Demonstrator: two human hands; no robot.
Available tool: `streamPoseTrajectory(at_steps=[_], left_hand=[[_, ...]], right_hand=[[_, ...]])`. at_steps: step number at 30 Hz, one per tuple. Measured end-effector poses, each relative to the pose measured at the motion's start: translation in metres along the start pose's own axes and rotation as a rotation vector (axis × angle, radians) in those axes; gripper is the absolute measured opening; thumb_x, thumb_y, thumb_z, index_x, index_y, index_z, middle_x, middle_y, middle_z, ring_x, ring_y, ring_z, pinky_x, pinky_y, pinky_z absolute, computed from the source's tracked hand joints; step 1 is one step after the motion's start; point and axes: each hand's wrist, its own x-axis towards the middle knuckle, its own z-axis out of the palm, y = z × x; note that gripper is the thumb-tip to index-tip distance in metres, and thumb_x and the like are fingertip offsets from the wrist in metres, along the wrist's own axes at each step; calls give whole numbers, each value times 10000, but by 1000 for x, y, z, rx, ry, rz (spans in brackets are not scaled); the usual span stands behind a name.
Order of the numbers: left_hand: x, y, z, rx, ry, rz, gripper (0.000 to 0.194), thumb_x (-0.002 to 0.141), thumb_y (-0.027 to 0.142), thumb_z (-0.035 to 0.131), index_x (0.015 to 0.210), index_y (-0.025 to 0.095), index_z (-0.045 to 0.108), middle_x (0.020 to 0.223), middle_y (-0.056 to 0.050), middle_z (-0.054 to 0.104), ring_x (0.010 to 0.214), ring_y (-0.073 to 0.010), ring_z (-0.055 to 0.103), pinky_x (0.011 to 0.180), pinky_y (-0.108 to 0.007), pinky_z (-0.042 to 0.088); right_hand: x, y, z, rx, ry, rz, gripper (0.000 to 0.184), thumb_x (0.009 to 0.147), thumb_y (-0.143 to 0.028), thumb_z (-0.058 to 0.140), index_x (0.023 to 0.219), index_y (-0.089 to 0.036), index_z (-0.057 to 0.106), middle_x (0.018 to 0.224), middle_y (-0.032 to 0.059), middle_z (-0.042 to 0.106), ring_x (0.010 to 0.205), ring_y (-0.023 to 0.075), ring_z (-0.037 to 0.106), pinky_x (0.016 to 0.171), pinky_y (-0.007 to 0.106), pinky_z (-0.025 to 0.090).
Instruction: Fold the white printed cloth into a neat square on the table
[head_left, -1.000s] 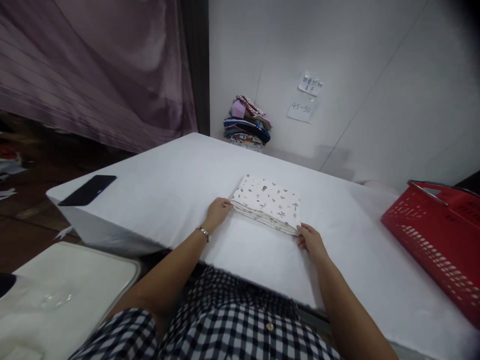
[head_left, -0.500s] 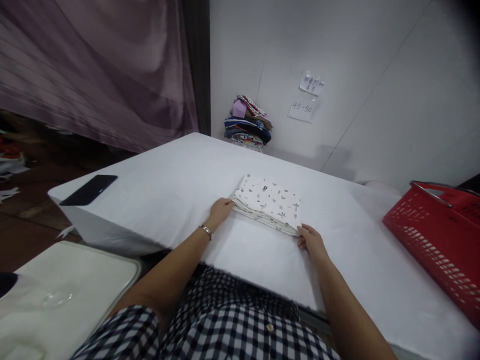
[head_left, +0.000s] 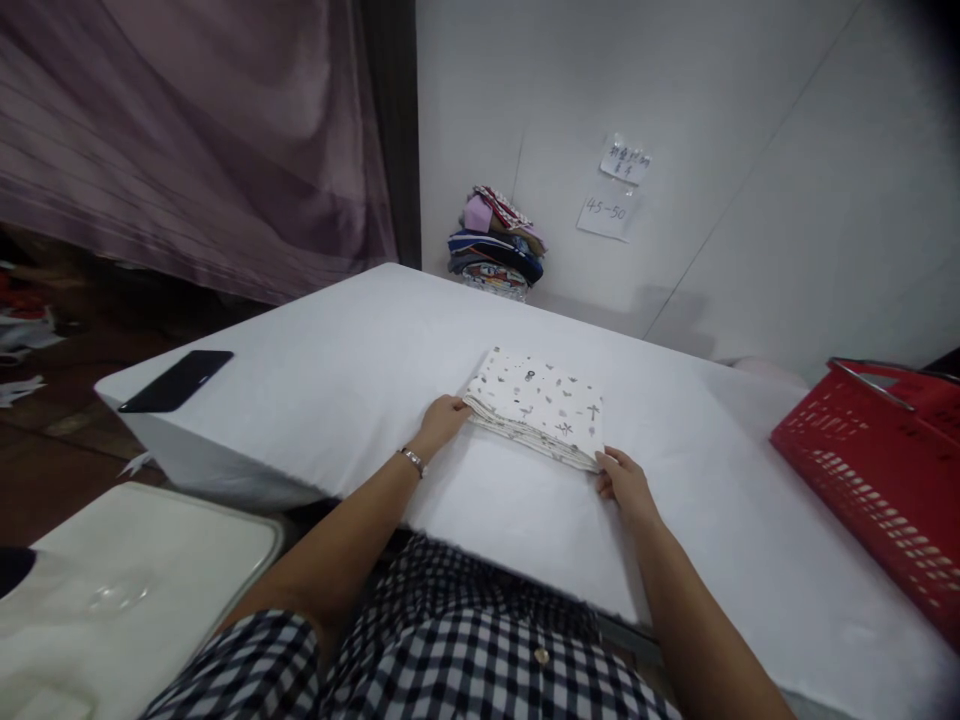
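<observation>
Folded cloth: The white, printed folded cloth (head_left: pixel 536 400) lies flat on the white-covered table (head_left: pixel 337 350), between the two sets of fingers and reaching away from them. Its layered edge faces the wearer.
Left fingers: The left hand (head_left: pixel 441 422) has its fingertips pinched together on the near left corner of the cloth.
Right fingers: The right hand (head_left: pixel 626 485) has its fingers clamped on the near right corner. How far the fingertips reach under the layers cannot be told.
Reason for grip: Holding both ends of one edge probably keeps the stacked layers level and the edge taut. The table appears to bear the remaining weight.
Black flat object: The black flat object (head_left: pixel 178 381) rests well to the left of the left fingers, near the table's corner; presumably set there to leave the working area free.
Red basket: The red basket (head_left: pixel 877 470) stands well to the right of the right fingers, probably for reach without crowding the cloth.
Fabric stack: The stack of fabrics (head_left: pixel 496 245) sits beyond the cloth, well apart from both sets of fingers, by the wall.
Change from earlier frame: Cloth and both grips match the picture from half a second ago. Only the view has shifted slightly; the basket appears a little farther right.
</observation>
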Motion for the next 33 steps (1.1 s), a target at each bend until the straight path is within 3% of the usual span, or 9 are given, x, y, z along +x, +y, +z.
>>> streamPoseTrajectory(at_steps=[3,8,16,21,25,29,33], left_hand=[[-1,2,-4,11,-8,-76,216,746,299,511,639,166,644,583,8,590,607,-138,532,543,-232,337],[0,1,-14,6,38,-205,180,742,303,531,668,167,624,665,-13,637,617,-135,551,542,-229,346],[-1,0,-17,32,-32,-166,167,733,298,562,635,178,623,665,-13,646,646,-145,567,541,-225,354],[-4,-1,-16,-16,-10,-161,209,756,316,537,652,171,645,637,-9,637,636,-144,561,557,-234,361],[-7,-5,-10,24,15,-72,252,778,355,520,659,177,652,635,-2,627,657,-154,566,588,-246,368],[-10,-13,-3,35,48,13,187,730,345,610,801,181,666,836,-14,653,777,-156,578,671,-233,400],[-10,-15,2,81,88,-7,199,721,305,633,865,170,635,960,-45,624,836,-162,574,728,-246,411]], right_hand=[[-2,-2,1,2,-3,-5,444,725,-364,669,1100,-139,591,536,-31,572,393,96,501,377,197,381],[-2,-2,0,-25,-14,-16,504,708,-367,687,1147,-145,578,533,-39,569,383,93,491,384,201,382],[-3,-3,1,-58,-30,-32,566,725,-368,666,1222,-126,541,447,-49,535,362,103,466,380,201,376],[-2,-2,1,-48,-22,-24,548,719,-378,678,1202,-147,560,499,-40,567,373,101,489,386,204,390],[-3,-5,1,-59,-17,4,533,727,-395,674,1191,-157,563,562,-25,594,393,107,522,388,210,415],[-2,-10,3,-102,-26,2,586,741,-495,651,1210,-160,548,572,-16,591,407,129,550,372,221,423],[1,-13,6,-190,-34,9,691,744,-557,628,1287,-152,494,481,-44,525,378,150,538,353,233,417]])
